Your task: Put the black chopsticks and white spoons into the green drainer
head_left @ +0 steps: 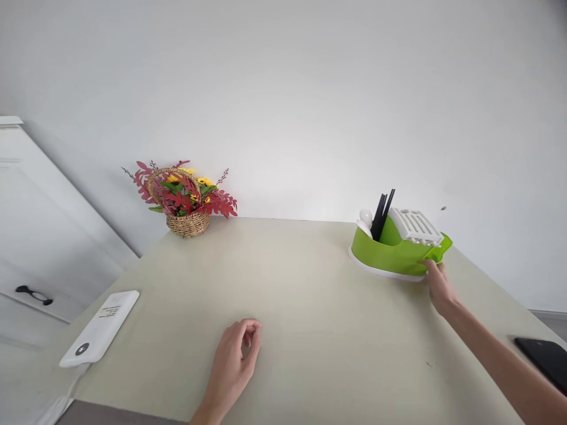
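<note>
My right hand (438, 284) touches the green caddy (385, 254), well right of the flower basket (188, 225).
Its fingers are hidden, so I can't tell their closure; my left hand (234, 357), half-curled, empty, lies nearer me than the basket.

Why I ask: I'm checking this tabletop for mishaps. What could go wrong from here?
1. The right hand is at only one end of the green utensil holder, with the left hand well away, so a push or lift might tilt or swivel it.
2. The black chopsticks and white spoon rise above its rim and might slip out if it tips.
3. The right forearm passes near the black smartphone and could knock it.
</note>
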`<state>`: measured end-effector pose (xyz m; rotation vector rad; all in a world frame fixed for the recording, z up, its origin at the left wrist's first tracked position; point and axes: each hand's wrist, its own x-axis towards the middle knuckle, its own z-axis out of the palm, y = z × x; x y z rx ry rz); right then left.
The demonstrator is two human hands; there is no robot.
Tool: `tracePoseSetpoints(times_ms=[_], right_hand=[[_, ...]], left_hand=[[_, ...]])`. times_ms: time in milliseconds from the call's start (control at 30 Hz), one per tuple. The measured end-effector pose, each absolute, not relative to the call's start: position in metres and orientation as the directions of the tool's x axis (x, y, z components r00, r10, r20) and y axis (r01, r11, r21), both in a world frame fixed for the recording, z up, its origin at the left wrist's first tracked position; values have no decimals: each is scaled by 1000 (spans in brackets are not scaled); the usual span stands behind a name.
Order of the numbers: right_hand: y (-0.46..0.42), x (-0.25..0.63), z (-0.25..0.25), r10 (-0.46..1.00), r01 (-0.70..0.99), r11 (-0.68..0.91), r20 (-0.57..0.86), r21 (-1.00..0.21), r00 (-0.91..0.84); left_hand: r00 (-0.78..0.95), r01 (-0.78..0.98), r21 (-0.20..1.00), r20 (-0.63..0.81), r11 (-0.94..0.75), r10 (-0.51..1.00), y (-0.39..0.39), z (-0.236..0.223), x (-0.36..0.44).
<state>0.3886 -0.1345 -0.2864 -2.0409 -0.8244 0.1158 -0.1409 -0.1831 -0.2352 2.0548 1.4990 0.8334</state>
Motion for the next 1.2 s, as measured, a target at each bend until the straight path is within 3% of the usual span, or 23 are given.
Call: tracePoseSetpoints(times_ms=[233, 667, 833, 1100, 1200], right_hand=[[-145, 314, -284, 708, 322, -205, 87, -924, 701], [-165, 171, -253, 895, 260, -39, 82, -965, 438], [-180, 166, -251, 942, 125, -16, 27, -992, 334], [-165, 201, -284, 895, -138, 164, 88, -977, 437], [-162, 203, -287, 884, -119, 174, 101, -978, 457]], left_hand=[[233, 682, 649, 242, -336, 942, -182, -239, -142], [233, 666, 661, 255, -345, 938, -184, -244, -145], [225, 657, 683, 226, -319, 948, -188, -241, -144], [139, 572, 795, 149, -203, 979, -190, -229, -142], [27, 501, 852, 160, -151, 987, -186, -216, -140]])
